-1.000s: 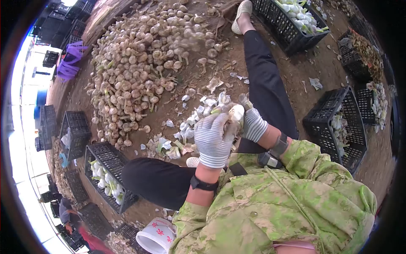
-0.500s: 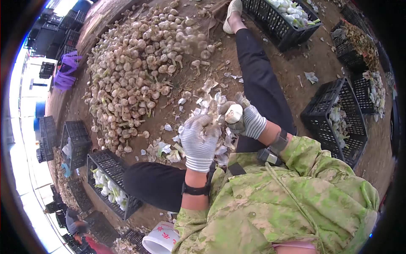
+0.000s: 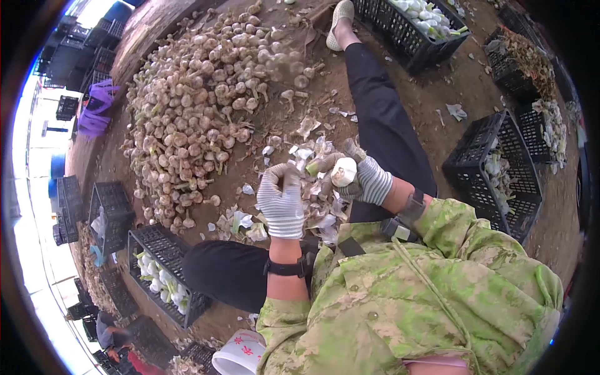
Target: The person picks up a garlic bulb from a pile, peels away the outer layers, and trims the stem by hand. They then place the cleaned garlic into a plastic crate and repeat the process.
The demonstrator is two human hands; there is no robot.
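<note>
We wear grey-and-white striped knit gloves on our left hand (image 3: 281, 203) and right hand (image 3: 370, 181), a black strap (image 3: 286, 269) around each wrist, a mottled green camouflage jacket (image 3: 425, 300), black trousers (image 3: 381, 119) and a pale perforated shoe (image 3: 340, 22).

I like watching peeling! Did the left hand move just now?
Yes. The left hand pulled away from the garlic bulb, leftward toward the garlic pile on the ground.

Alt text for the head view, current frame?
A striped-gloved right hand grips a white peeled garlic bulb; the gloved left hand is curled beside it. A heap of unpeeled garlic and black plastic crates sit around on dirt.
</note>
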